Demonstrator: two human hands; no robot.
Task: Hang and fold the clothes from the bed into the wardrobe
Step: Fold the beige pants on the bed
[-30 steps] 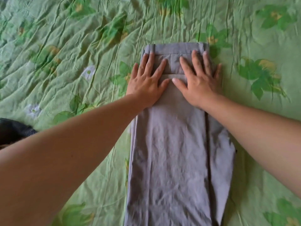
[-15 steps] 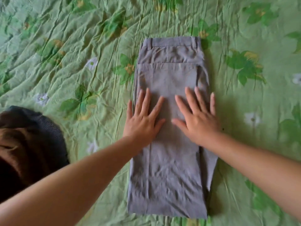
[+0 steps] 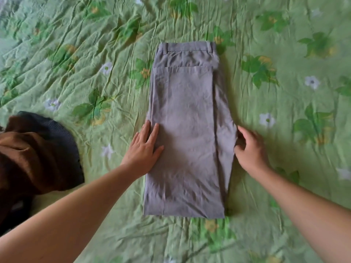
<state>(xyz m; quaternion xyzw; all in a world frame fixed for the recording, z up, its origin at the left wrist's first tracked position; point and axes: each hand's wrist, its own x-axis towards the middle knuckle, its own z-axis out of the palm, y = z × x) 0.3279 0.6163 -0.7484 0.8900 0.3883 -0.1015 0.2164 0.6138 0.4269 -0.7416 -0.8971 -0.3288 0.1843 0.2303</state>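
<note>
Head view: folded grey cotton trousers (image 3: pixel 187 133) flat on bed with green floral sheet (image 3: pixel 76 73), waistband far, likely smoothed before another fold. Left hand (image 3: pixel 144 147), grip spread flat, pressing left edge to pin layers. Right hand (image 3: pixel 248 147), grip curled, pinching right edge, probably squaring loose layer. Trousers between both hands. Brown and dark clothes pile (image 3: pixel 34 158) waiting at left

The brown and dark clothes (image 3: pixel 36 154) run off the left edge.
</note>
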